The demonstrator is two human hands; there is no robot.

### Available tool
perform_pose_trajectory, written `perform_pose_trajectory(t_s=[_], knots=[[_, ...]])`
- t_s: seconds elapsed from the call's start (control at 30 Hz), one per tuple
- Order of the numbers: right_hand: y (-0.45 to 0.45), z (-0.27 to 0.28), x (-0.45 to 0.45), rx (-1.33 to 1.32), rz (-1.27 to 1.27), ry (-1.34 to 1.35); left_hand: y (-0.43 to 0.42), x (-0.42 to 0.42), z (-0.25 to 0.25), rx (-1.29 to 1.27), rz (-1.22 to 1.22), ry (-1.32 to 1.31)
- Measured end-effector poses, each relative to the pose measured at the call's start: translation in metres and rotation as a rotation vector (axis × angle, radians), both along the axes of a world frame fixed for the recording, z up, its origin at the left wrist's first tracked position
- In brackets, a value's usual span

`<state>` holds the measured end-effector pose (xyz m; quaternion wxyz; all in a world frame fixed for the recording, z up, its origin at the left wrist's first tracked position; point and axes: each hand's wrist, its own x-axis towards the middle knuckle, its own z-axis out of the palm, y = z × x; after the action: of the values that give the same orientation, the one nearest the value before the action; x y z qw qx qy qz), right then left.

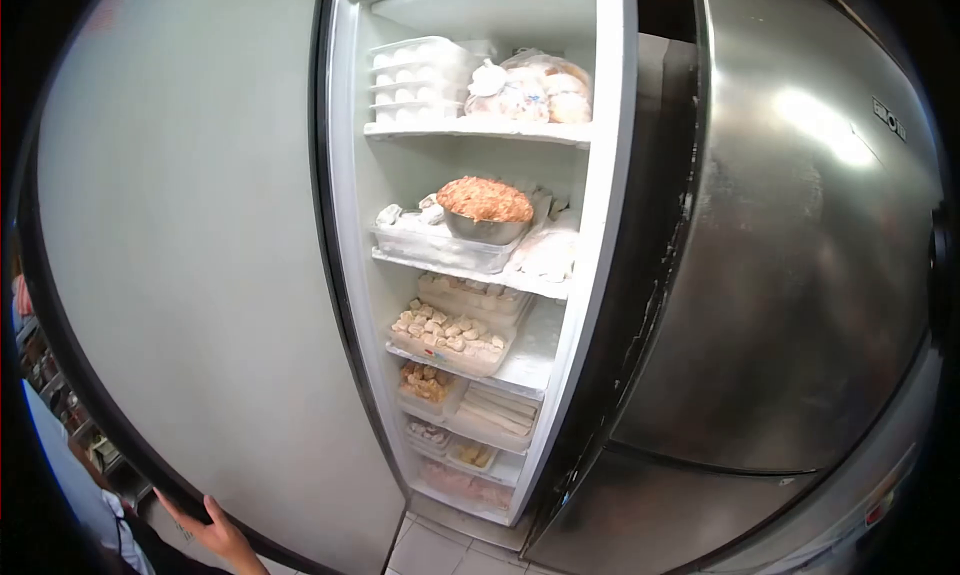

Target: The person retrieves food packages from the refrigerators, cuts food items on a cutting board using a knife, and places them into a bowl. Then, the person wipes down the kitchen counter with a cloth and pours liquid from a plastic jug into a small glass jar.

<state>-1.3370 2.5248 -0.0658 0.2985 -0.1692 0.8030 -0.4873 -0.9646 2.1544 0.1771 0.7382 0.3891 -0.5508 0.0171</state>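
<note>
My left hand (218, 538) is at the lower left, gripping the bottom outer edge of a large freezer door (195, 225), with the thumb on its pale inner face. That door is swung wide to the left. Beside it, the upright freezer (480, 15) shows its frosted shelves. A metal bowl (485, 229) heaped with orange-brown minced filling (486, 199) rests on a plastic container (440, 252) on the second shelf. Below is a container of pale dumpling-like pieces (447, 330). My right hand is out of view.
Egg trays (415, 80) and bagged food (535, 87) fill the top shelf. Lower down sit tubs of brownish pieces (426, 383) and pale sticks (495, 412). A steel refrigerator (800, 225) stands at the right. Light-blue clothing (70, 475) shows at the left edge, over tiled floor (430, 550).
</note>
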Motion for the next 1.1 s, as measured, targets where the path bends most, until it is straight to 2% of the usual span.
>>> perform_pose_trajectory(t_s=[0.13,0.2,0.33,0.47,0.5,0.53,0.6,0.67,0.73,0.77,0.8,0.83,0.87,0.93,0.97,1.1], knots=[[-0.014,-0.004,0.004,0.021,-0.008,0.005,-0.038,0.017,-0.003,0.022,0.046,0.048],[-0.022,-0.005,0.008,0.036,-0.033,0.009,-0.063,0.027,-0.008,0.008,-0.074,0.149],[-0.045,-0.009,0.021,0.068,-0.062,0.013,-0.094,0.050,-0.003,0.117,0.000,0.090],[-0.062,-0.016,0.036,0.106,-0.090,0.010,-0.153,0.092,-0.034,0.191,-0.304,0.320],[-0.066,-0.019,0.042,0.116,-0.096,0.007,-0.112,0.074,0.014,0.199,-0.196,0.200],[-0.068,-0.023,0.046,0.126,-0.102,0.005,-0.118,0.082,0.014,0.297,-0.276,0.215],[-0.071,-0.034,0.058,0.151,-0.108,-0.003,-0.147,0.097,-0.008,0.344,-0.327,0.300],[-0.071,-0.047,0.070,0.182,-0.103,-0.017,-0.167,0.104,-0.018,0.355,-0.319,0.216],[-0.062,-0.066,0.084,0.232,-0.080,-0.043,-0.212,0.132,-0.052,0.554,-0.455,0.582],[-0.052,-0.077,0.095,0.269,-0.059,-0.067,-0.237,0.157,-0.082,0.483,-0.433,0.530],[-0.037,-0.091,0.106,0.318,-0.031,-0.098,-0.231,0.154,-0.071,0.507,-0.336,0.546],[-0.019,-0.107,0.116,0.362,-0.006,-0.135,-0.225,0.156,-0.064,0.466,-0.300,0.378],[-0.001,-0.119,0.127,0.413,0.026,-0.172,-0.210,0.141,-0.043,0.499,-0.243,0.395],[0.023,-0.132,0.144,0.497,0.078,-0.251,-0.194,0.115,-0.015,0.295,-0.327,0.410],[0.025,-0.134,0.146,0.527,0.096,-0.281,-0.193,0.118,-0.015,0.304,-0.402,0.407],[0.043,-0.137,0.142,0.624,0.136,-0.337,-0.188,0.100,-0.005,0.233,-0.384,0.344]])
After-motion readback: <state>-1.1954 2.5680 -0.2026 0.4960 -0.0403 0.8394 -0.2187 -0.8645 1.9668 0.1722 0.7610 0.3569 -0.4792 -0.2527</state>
